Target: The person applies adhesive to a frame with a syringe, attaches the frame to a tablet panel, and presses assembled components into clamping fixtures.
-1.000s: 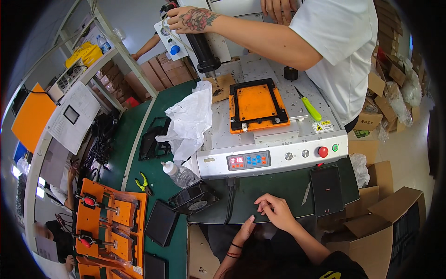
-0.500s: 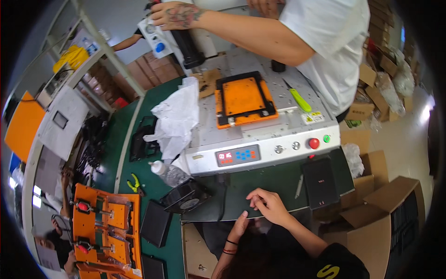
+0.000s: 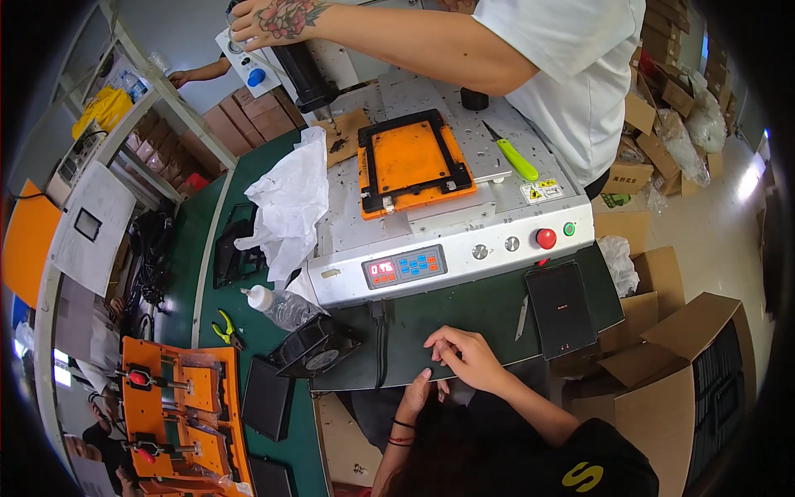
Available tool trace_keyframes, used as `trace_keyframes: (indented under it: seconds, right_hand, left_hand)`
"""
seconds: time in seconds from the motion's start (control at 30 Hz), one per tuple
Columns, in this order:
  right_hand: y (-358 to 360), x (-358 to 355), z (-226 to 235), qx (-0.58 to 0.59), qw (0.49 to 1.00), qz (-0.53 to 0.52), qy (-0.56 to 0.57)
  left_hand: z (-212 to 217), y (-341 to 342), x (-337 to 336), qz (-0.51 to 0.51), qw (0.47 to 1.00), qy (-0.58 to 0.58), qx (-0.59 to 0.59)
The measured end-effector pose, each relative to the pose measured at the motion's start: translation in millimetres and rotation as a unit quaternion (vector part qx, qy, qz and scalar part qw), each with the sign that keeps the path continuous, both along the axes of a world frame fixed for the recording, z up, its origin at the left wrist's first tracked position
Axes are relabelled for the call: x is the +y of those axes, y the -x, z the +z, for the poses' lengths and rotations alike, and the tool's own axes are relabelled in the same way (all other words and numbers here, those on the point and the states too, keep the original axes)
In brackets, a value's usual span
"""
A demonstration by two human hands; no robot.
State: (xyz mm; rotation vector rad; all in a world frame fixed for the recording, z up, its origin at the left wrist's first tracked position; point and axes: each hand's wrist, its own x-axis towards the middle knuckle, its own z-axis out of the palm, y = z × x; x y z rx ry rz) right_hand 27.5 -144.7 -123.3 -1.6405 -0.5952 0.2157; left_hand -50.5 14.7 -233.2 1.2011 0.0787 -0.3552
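Note:
My left hand (image 3: 416,393) is at the near edge of the dark green table (image 3: 414,331), thumb raised and fingers apart, some of them hidden. My right hand (image 3: 468,358) rests just over that edge beside it, fingers loosely bent and nothing visible in them. Beyond both hands stands a grey bench machine (image 3: 455,248) with a lit control panel (image 3: 404,267). On its top sits an orange plate (image 3: 410,157) with a black frame (image 3: 373,170) around it. To the right of my hands lie a flat black panel (image 3: 563,311) and a slim silvery tool (image 3: 522,317).
A co-worker's hand (image 3: 257,25) is at the machine's black spindle (image 3: 302,79). A green-handled knife (image 3: 517,160) lies on the machine. At left are a plastic bottle (image 3: 286,308), a black fan (image 3: 323,356), yellow-green pliers (image 3: 224,329) and orange clamp fixtures (image 3: 182,414). An open carton (image 3: 654,389) stands right.
The whole view has shifted, so the machine and table appear farther left and higher. My hands stay close together at the table edge; the co-worker's hand remains at the spindle.

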Motion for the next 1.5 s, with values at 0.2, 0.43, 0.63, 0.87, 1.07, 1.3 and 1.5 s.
trace_keyframes:
  seconds: [0.2, 0.43, 0.63, 0.87, 1.07, 1.3, 1.5]
  right_hand:
    - [-2, -1, 0, -0.001, 1.000, 0.003, 0.001]
    - [0, 0, 5, 0.014, 1.000, 0.006, 0.003]
    - [2, -1, 9, 0.022, 1.000, 0.004, 0.012]
    - [0, 0, 8, 0.016, 1.000, 0.005, -0.002]
    - [-2, 2, 5, 0.005, 1.000, 0.011, -0.003]
    - [-3, 2, 8, 0.007, 1.000, 0.016, 0.008]
    - [4, -1, 6, -0.013, 1.000, 0.009, -0.004]
  left_hand:
    - [3, -2, -5, 0.003, 0.999, 0.032, -0.030]
    - [-16, 2, -10, 0.103, 0.994, 0.010, -0.032]
    - [10, 0, -13, 0.049, 0.987, 0.141, -0.053]
    - [-33, 3, -7, 0.123, 0.976, 0.162, -0.074]
    - [-61, 9, 3, -0.017, 0.960, -0.261, -0.096]
    - [-101, -3, 6, -0.016, 0.922, -0.365, -0.125]
    - [-79, 2, -3, -0.068, 0.895, -0.412, -0.156]
